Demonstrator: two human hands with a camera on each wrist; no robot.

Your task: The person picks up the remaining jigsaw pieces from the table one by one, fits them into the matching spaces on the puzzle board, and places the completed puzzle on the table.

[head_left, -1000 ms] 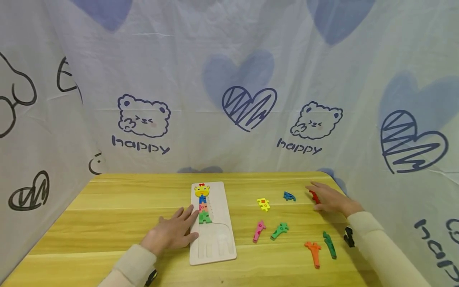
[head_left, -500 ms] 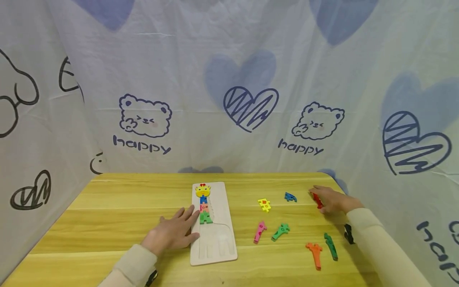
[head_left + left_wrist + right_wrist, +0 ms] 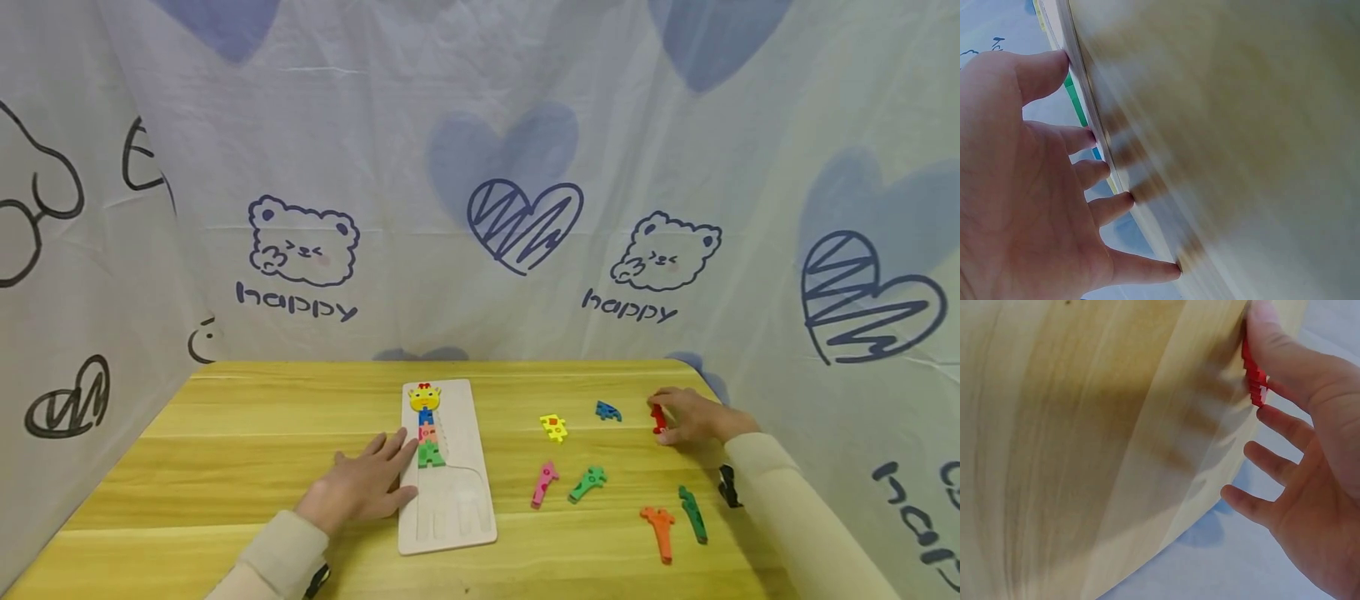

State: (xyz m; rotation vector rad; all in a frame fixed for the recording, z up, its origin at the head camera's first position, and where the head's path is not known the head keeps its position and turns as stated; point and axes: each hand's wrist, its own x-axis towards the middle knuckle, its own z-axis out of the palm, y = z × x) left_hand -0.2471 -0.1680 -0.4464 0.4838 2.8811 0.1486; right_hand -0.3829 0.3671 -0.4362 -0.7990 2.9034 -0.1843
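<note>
A pale wooden puzzle board [image 3: 467, 433] lies left of the table's middle. A yellow giraffe head [image 3: 424, 399] and blue, pink and green neck pieces sit in its recess. Spread straight, the fingers of my left hand [image 3: 360, 483] rest on the board's left edge; the left wrist view shows the fingertips along that edge. At the far right, my right hand [image 3: 697, 417] pinches a red puzzle piece [image 3: 657, 419] between thumb and fingers. The right wrist view has this red piece [image 3: 1254, 378] edge-on, with the other fingers extended beside it.
Loose puzzle pieces lie between board and right arm: yellow [image 3: 553, 428], blue [image 3: 608, 411], pink [image 3: 544, 485], green [image 3: 587, 483], orange [image 3: 659, 532] and dark green [image 3: 693, 514]. A printed curtain [image 3: 480, 333] hangs behind the wooden table [image 3: 247, 433].
My right fingers have drawn round the red piece, which has turned to stand more in line between thumb and fingers. The left hand stays on the board.
</note>
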